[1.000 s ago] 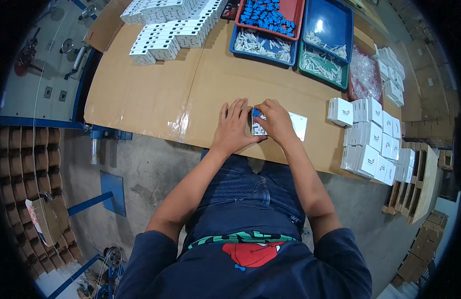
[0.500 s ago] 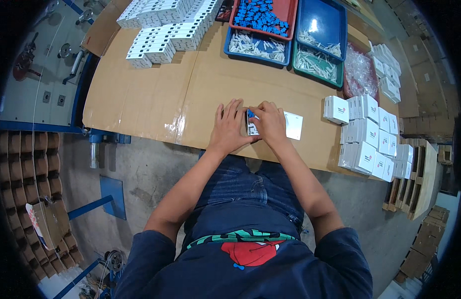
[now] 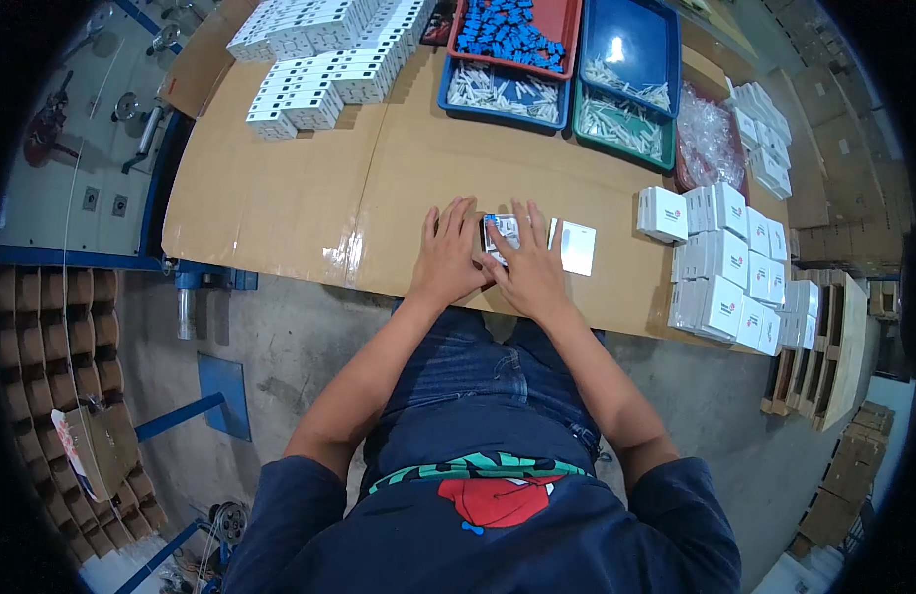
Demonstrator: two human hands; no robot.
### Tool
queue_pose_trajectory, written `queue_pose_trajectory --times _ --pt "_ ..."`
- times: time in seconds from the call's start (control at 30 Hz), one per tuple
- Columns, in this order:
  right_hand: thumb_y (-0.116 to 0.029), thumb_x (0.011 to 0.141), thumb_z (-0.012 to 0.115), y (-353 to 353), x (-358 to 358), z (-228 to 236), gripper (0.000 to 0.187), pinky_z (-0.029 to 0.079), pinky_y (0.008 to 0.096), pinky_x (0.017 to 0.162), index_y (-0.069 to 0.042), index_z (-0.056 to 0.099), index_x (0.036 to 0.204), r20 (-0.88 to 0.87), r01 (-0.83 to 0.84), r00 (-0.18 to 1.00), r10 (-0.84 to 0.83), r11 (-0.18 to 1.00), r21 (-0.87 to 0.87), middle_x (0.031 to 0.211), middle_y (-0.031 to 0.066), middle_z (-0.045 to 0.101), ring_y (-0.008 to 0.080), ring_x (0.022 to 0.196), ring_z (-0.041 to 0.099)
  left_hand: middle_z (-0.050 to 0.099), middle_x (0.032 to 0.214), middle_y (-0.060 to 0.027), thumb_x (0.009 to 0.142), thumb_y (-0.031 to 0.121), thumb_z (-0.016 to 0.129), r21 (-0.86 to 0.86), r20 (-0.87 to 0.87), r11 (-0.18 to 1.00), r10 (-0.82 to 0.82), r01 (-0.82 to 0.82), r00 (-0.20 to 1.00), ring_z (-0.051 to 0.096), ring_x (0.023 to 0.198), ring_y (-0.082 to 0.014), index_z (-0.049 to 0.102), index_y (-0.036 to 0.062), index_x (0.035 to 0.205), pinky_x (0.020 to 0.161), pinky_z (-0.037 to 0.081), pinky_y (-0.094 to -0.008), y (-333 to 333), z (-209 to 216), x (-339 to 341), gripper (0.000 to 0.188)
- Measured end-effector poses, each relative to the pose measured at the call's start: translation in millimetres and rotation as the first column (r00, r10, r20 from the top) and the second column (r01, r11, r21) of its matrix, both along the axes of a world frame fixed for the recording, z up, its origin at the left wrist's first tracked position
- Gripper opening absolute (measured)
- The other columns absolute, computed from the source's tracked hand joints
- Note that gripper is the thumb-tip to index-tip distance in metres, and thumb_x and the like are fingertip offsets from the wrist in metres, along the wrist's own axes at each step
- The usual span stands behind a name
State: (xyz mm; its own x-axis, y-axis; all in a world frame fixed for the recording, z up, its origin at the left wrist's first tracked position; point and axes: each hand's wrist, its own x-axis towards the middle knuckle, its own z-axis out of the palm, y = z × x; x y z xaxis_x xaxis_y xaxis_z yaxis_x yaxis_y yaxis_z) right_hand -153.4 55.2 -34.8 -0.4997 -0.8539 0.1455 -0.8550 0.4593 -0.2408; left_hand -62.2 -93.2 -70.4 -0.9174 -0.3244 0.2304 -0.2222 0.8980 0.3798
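Note:
A small open white box with a blue piece at its far left corner lies on the cardboard-covered table, between my hands. My left hand rests along its left side with the fingers stretched out and the thumb toward the near edge. Across the box's near and right part lies my right hand, fingers straight and slightly spread, hiding some of the contents. Just right of that hand a flat white square panel lies on the cardboard.
White box stacks stand at the right; rows of white units fill the far left. Across the back are a red tray of blue pieces, blue and green trays of white pieces, and clear plastic bags.
My right hand has gone from bent fingers at the blue piece to straight fingers laid over the box. More of the box's top shows now. My left hand stays beside it.

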Motion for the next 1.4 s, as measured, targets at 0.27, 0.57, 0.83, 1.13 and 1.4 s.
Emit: queue_pose_trajectory --times 0.27,0.57,0.83,1.13,1.4 --pt "-0.04 0.09 0.075 40.8 -41.5 -2.7 0.06 0.043 0.0527 0.109 -0.003 0.06 0.134 0.273 0.476 0.868 -0.414 0.849 -0.228 0.144 0.0213 0.05 0.0383 0.132 0.052 0.044 0.153 -0.0168 0.072 0.07 0.078 0.046 -0.036 0.999 -0.004 0.006 0.999 0.034 0.149 -0.0321 0.054 0.0073 0.138 0.122 0.021 -0.0593 3.8 7.9 1.8 0.094" --pt "-0.028 0.085 0.083 87.9 -69.6 -7.3 0.042 0.055 0.0434 0.084 -0.001 0.059 0.107 0.566 0.697 0.591 -0.575 0.717 0.0 0.109 0.0153 0.07 0.0305 0.098 0.069 0.046 0.151 -0.0166 0.073 0.062 0.083 0.169 -0.04 0.985 -0.023 0.029 0.999 0.041 0.144 -0.036 0.049 0.0065 0.144 0.121 0.024 -0.0574 -0.6 12.9 3.7 0.096" --pt "-0.016 0.099 0.066 109.9 -71.2 4.6 0.041 0.056 0.0441 0.099 -0.005 0.055 0.136 0.841 0.917 -0.008 0.541 0.339 -0.21 0.129 0.0102 0.066 0.025 0.117 0.066 0.047 0.152 -0.0179 0.099 0.017 0.059 0.841 -0.243 -0.43 0.239 0.327 0.94 0.048 0.141 -0.0355 0.024 0.0133 0.16 0.115 0.042 -0.0558 37.7 58.2 19.0 0.071" --pt "-0.044 0.109 0.037 93.3 -56.5 25.0 0.061 0.052 0.0472 0.104 -0.003 0.038 0.154 0.523 0.836 -0.282 0.804 0.474 -0.278 0.148 0.027 0.05 0.036 0.13 0.057 0.04 0.16 -0.0201 0.111 0.051 0.031 0.543 -0.228 -0.789 0.19 0.287 0.955 0.043 0.144 -0.0452 0.034 0.0228 0.16 0.117 0.038 -0.0607 36.9 39.0 12.4 0.057" --pt "-0.05 0.107 0.043 87.8 -43.2 57.6 0.074 0.045 0.0536 0.111 -0.001 0.026 0.16 0.596 0.721 -0.277 0.753 0.574 -0.389 0.154 0.0303 0.042 0.0447 0.135 0.051 0.04 0.16 -0.0166 0.111 0.051 0.031 0.491 -0.235 -0.841 0.125 0.229 0.964 0.042 0.143 -0.0476 0.034 0.0292 0.159 0.115 0.038 -0.0644 46.9 52.1 17.7 0.053"
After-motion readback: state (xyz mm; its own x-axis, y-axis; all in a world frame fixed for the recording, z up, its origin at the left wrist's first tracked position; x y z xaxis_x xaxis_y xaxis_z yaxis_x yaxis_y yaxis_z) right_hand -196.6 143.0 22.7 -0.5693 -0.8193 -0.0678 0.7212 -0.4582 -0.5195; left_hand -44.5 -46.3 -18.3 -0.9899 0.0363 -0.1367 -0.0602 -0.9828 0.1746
